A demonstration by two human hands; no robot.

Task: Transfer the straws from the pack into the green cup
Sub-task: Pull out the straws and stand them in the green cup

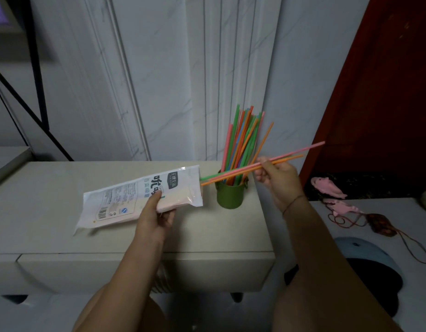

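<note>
Pinching a few straws [262, 164] between thumb and fingertips, the right hand [277, 180] is closed around their middle, holding them nearly level with a slight upward tilt to the right. A pink one, an orange one and a green one can be told apart; their left ends sit at or just inside the open mouth of the pack [140, 197], and they cross in front of the green cup [231, 195]. The left hand [156, 216] is clamped on the pack from below, thumb pressed on its printed face, fingers curled beneath, lifting it off the cabinet top [51, 195] with the mouth pointing right and slightly up. The pack is white plastic with printed text and a barcode near its lower left end.

The green cup stands upright near the cabinet top's right edge, toward the back, just beside the pack's mouth. A thick bundle of coloured straws [240, 140] stands in it, fanning upward and leaning right. A thin cord bracelet [292, 204] circles the right wrist.
</note>
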